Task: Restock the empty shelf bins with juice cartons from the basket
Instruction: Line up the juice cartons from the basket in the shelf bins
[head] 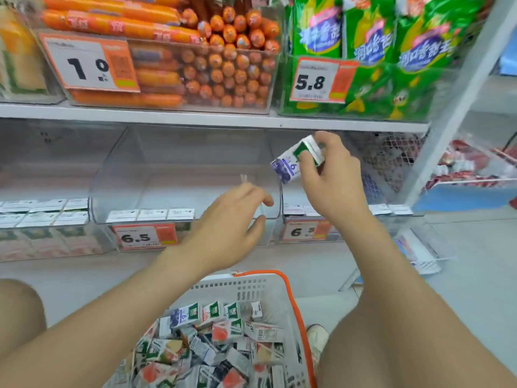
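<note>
My right hand point(327, 175) grips a small juice carton point(293, 161) with a blueberry picture, held tilted in front of the right clear bin point(305, 217). My left hand point(235, 214) hovers with relaxed fingers, holding nothing, at the front of the middle clear bin point(173, 169). That middle bin holds a single row of cartons point(151, 214) along its front. The white basket point(251, 287) with an orange handle sits between my knees, piled with several mixed juice cartons point(207, 348).
The left bin point(42, 219) is packed with cartons. The shelf above carries orange sausages point(223, 60) and green snack bags point(372, 51). Price tags reading 6.5 point(140, 238) hang on the bin fronts. A wire mesh panel point(391, 161) and white post stand at right.
</note>
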The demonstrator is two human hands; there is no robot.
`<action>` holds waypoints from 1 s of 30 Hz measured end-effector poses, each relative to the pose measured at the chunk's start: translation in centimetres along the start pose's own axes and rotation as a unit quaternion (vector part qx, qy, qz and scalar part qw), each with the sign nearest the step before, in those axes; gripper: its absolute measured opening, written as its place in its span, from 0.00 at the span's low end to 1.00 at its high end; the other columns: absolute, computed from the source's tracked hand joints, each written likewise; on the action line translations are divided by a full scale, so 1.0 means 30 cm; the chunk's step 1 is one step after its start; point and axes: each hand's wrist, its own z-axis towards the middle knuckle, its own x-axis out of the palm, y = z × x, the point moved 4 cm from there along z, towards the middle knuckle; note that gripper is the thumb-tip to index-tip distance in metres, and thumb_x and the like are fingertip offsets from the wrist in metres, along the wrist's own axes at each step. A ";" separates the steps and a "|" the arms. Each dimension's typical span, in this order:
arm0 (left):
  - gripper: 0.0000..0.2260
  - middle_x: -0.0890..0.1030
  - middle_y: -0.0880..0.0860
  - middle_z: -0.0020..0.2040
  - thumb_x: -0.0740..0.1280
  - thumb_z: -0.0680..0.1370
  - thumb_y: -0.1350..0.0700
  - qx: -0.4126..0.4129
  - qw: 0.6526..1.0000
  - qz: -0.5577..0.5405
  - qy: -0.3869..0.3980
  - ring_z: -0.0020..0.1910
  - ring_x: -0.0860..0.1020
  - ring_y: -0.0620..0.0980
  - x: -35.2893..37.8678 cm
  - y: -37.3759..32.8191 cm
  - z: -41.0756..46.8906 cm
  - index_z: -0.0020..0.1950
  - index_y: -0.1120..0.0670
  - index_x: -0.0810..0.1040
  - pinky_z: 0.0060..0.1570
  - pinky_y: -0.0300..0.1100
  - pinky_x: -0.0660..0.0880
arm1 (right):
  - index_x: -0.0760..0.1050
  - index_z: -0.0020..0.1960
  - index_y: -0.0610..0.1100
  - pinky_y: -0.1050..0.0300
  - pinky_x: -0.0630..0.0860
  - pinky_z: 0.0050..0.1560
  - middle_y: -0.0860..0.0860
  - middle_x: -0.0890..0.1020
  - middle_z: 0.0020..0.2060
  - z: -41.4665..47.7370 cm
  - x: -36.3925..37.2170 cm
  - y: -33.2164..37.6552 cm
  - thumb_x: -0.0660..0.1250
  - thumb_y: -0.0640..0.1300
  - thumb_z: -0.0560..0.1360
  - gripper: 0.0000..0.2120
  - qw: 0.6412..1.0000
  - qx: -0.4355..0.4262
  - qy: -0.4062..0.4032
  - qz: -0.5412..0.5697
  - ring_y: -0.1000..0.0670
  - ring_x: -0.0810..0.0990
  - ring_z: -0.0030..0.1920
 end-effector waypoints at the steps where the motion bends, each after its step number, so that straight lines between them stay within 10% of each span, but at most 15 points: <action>1: 0.14 0.76 0.48 0.63 0.66 0.82 0.57 0.010 1.000 0.010 0.013 0.61 0.75 0.51 0.025 -0.011 0.002 0.67 0.49 0.76 0.61 0.49 0.73 | 0.72 0.70 0.42 0.53 0.67 0.45 0.46 0.83 0.47 0.016 0.000 -0.026 0.63 0.45 0.84 0.16 0.999 -0.018 0.013 -0.024 0.50 0.81 0.47; 4: 0.20 0.74 0.47 0.71 0.66 0.81 0.57 0.027 0.998 0.030 0.045 0.68 0.74 0.51 0.090 -0.022 -0.002 0.73 0.48 0.72 0.68 0.52 0.72 | 0.69 0.73 0.42 0.48 0.68 0.50 0.39 0.78 0.59 0.062 0.041 -0.113 0.62 0.42 0.85 0.17 0.987 -0.021 0.100 -0.124 0.36 0.76 0.59; 14: 0.30 0.60 0.48 0.84 0.64 0.83 0.57 0.041 0.993 0.083 0.070 0.74 0.71 0.53 0.158 0.012 -0.035 0.85 0.47 0.59 0.71 0.51 0.68 | 0.76 0.73 0.50 0.52 0.73 0.60 0.44 0.81 0.65 0.107 0.239 -0.237 0.67 0.45 0.83 0.19 0.896 -0.021 0.393 -0.207 0.39 0.77 0.66; 26: 0.34 0.52 0.51 0.87 0.62 0.83 0.55 0.045 0.983 0.148 0.094 0.73 0.69 0.55 0.170 0.018 -0.052 0.87 0.46 0.51 0.72 0.51 0.65 | 0.67 0.80 0.50 0.51 0.58 0.79 0.50 0.65 0.81 0.069 0.215 -0.243 0.56 0.42 0.84 0.24 0.868 0.062 0.459 -0.177 0.47 0.62 0.80; 30: 0.26 0.70 0.52 0.79 0.67 0.80 0.61 0.035 0.997 0.060 0.039 0.75 0.69 0.55 0.138 0.054 -0.084 0.78 0.52 0.70 0.75 0.53 0.67 | 0.74 0.73 0.43 0.48 0.71 0.71 0.41 0.77 0.69 0.015 0.177 -0.194 0.58 0.42 0.82 0.21 0.925 0.007 0.330 -0.190 0.39 0.75 0.70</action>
